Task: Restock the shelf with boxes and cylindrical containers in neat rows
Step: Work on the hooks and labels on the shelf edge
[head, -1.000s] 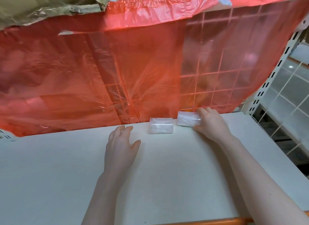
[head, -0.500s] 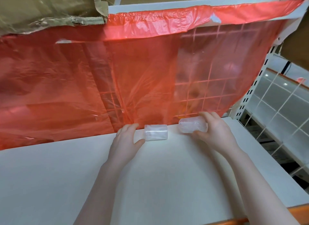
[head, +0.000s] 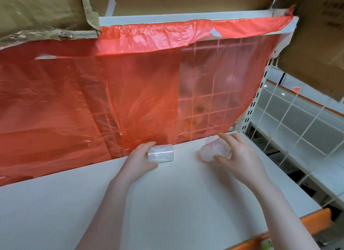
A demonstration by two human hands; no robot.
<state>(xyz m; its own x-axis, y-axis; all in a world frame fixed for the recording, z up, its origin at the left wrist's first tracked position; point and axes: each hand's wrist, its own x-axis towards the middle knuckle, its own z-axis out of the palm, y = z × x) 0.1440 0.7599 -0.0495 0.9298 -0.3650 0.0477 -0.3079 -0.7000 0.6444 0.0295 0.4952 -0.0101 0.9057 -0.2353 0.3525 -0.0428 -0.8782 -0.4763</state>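
shop stockroom | slotted shelf upright (head: 250, 110) | cardboard boxes (head: 314, 45) above

Left hand (head: 138, 159), flat on the shelf (head: 167, 203) a second ago, now closed round the left clear container (head: 161, 154). Right clear container (head: 214, 151) lifted off the shelf by the right hand (head: 240, 156) and tipped, open end turned toward the camera; wider apart from the other.

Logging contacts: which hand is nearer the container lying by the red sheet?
Left. The left hand grips that container; the right hand holds another container farther right.
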